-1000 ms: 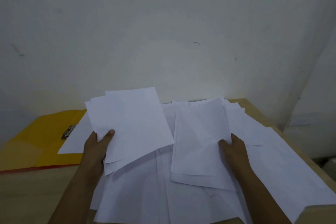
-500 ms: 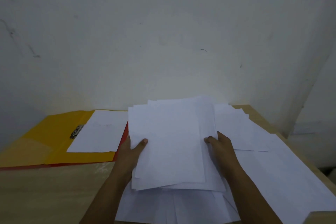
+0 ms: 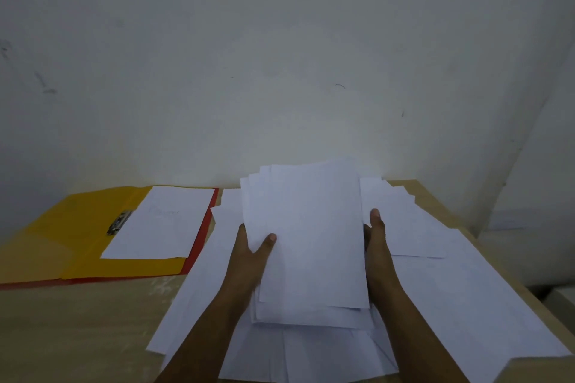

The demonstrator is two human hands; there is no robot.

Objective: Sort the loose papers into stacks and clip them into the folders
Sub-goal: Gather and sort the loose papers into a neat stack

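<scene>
I see the left hand (image 3: 249, 253) and right hand (image 3: 375, 236) gripping a paper stack (image 3: 311, 233) (edges uneven) right of the yellow folder (image 3: 77, 227).

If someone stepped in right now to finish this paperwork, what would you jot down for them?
Left hand: grips the left edge of the gathered stack, thumb on top.
Right hand: holds the stack's right edge.
Loose sheets lie spread on the table under and right of the stack.
The yellow folder lies open at left, with one sheet at its clip.
Done: one stack gathered.
Left: square it, clip it in, sort the rest.
</scene>
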